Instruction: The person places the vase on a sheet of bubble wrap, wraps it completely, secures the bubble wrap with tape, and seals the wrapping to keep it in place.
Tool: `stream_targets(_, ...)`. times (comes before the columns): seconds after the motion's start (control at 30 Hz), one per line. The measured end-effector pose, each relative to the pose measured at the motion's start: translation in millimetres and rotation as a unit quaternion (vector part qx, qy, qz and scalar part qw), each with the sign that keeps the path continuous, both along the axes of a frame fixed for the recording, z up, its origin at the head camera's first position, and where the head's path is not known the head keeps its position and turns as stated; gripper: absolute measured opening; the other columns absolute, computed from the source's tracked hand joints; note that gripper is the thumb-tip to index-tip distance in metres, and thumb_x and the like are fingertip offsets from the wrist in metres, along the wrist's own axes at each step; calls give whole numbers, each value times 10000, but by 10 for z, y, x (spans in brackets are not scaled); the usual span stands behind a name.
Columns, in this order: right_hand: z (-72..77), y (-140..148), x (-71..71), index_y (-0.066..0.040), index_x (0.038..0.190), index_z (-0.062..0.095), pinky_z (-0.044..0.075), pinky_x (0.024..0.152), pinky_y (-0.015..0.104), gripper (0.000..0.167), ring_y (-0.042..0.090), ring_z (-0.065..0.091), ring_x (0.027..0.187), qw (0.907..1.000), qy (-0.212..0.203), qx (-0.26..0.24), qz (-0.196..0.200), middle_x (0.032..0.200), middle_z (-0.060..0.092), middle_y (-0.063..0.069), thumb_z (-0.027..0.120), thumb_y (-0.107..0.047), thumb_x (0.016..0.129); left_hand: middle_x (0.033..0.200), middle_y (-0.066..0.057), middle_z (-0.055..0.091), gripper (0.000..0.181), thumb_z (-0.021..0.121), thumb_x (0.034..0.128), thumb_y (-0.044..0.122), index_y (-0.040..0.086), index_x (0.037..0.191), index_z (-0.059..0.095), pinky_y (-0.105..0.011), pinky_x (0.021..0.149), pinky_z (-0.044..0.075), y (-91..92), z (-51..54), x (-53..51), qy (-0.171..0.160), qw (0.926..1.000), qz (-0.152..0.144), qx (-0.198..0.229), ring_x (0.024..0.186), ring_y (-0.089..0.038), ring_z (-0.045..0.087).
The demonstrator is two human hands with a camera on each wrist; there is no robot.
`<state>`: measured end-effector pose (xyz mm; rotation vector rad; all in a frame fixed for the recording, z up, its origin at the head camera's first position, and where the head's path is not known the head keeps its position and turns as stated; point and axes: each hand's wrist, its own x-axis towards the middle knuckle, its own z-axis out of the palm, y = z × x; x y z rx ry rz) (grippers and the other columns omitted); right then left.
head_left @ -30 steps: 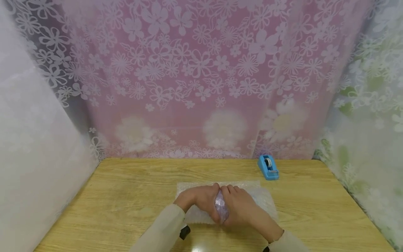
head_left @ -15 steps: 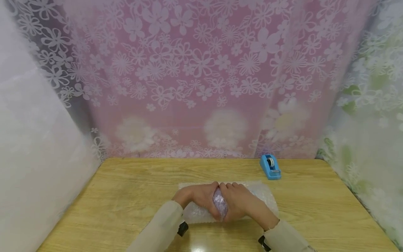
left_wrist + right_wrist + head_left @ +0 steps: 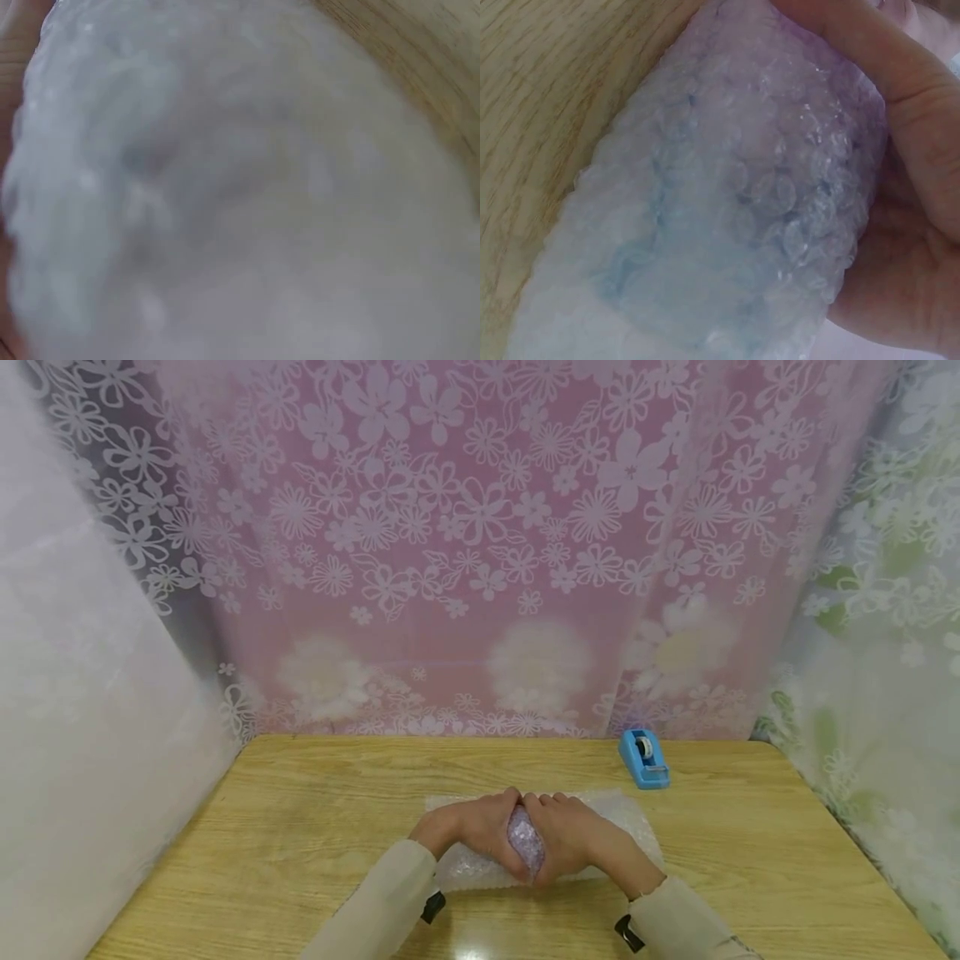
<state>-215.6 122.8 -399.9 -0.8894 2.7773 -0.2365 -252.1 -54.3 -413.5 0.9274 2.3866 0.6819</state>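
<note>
A bubble-wrap roll (image 3: 526,843) lies crosswise near the front of the table, around something that shows purple between my hands. In the right wrist view the bubble wrap (image 3: 705,195) has a pale blue shape beneath its layers; what the wrapped thing is, I cannot tell. My left hand (image 3: 483,828) grips the roll from the left, and my right hand (image 3: 566,837) grips it from the right, thumbs towards me. The two hands nearly meet at the middle. Blurred bubble wrap (image 3: 225,187) fills most of the left wrist view.
A blue tape dispenser (image 3: 645,760) with a tape roll stands at the back right of the wooden table (image 3: 315,810). A pink floral curtain (image 3: 450,560) hangs behind the table's far edge, with pale sheets at both sides.
Over the last second the hands and forearms have shifted only slightly, with the right forearm a little further up and left. Both hands keep their grip on the bubble wrap.
</note>
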Motion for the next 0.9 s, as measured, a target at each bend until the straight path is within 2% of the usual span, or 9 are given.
stream_targets(0.07, -5, -1, -6, -42, 1227, 446, 452, 819, 443, 889, 224, 512, 883, 10000, -55, 21, -51, 1005, 550, 39, 853, -498, 581, 1056, 63, 519, 822, 841, 647, 468, 125, 1257, 408, -231, 771, 465, -12, 2, 15, 153, 9999, -13, -76, 888, -51, 531)
stream_targets(0.2, 3, -7, -10, -54, 1219, 441, 454, 820, 443, 900, 225, 513, 880, 9998, -129, 93, -156, 998, 548, 34, 868, -495, 561, 1021, 77, 532, 820, 794, 682, 541, 120, 1267, 403, -228, 747, 468, -28, 0, 59, 727, 9968, -127, -313, 850, -43, 539)
stream_targets(0.33, 25, -19, -11, -71, 1161, 464, 453, 811, 446, 841, 233, 523, 867, 9994, -240, 80, -233, 968, 551, 32, 888, -458, 548, 1017, 82, 558, 815, 729, 708, 617, 123, 1292, 448, -256, 751, 473, -35, -19, 138, 1611, 9844, -147, -695, 852, -63, 541)
stream_targets(0.4, 35, -27, -15, -88, 1120, 471, 452, 810, 447, 799, 237, 528, 864, 9990, -323, 107, -289, 948, 550, 27, 895, -445, 545, 1065, 56, 574, 822, 702, 716, 641, 123, 1308, 463, -299, 793, 478, -32, -21, 198, 2113, 9723, -95, -992, 908, -104, 550)
stream_targets(0.47, 46, -36, -22, -101, 1098, 472, 450, 812, 447, 781, 239, 532, 863, 9983, -414, 208, -355, 935, 548, 25, 899, -449, 544, 1141, 13, 576, 852, 676, 721, 666, 113, 1332, 458, -343, 847, 473, -19, -19, 268, 2592, 9565, -26, -1336, 997, -152, 550)
stream_targets(0.57, 56, -49, -40, -108, 1102, 470, 451, 821, 448, 781, 245, 535, 869, 9970, -512, 368, -449, 942, 551, 33, 897, -461, 552, 1206, -48, 561, 901, 676, 704, 684, 93, 1342, 438, -395, 890, 459, 10, 0, 383, 3106, 9352, 176, -1694, 1089, -214, 531)
stream_targets(0.63, 62, -56, -52, -109, 1106, 471, 452, 822, 451, 777, 249, 536, 868, 9964, -540, 440, -487, 950, 557, 40, 896, -460, 559, 1218, -65, 554, 930, 697, 686, 679, 80, 1345, 426, -400, 895, 453, 30, 13, 452, 3325, 9250, 329, -1811, 1111, -228, 525)
stream_targets(0.8, 79, -72, -69, -106, 1120, 472, 454, 823, 457, 771, 255, 538, 869, 9955, -594, 524, -525, 965, 566, 49, 894, -448, 573, 1228, -58, 549, 1001, 773, 638, 642, 74, 1374, 403, -383, 893, 445, 64, 12, 577, 3711, 9051, 636, -1976, 1115, -210, 530)
stream_targets(0.9, 98, -79, -77, -94, 1149, 470, 453, 835, 461, 795, 264, 545, 889, 9952, -646, 520, -511, 980, 570, 57, 895, -442, 575, 1202, -57, 564, 1046, 790, 608, 645, 63, 1387, 403, -379, 878, 449, 77, -25, 621, 4086, 8865, 813, -2012, 1086, -200, 544)
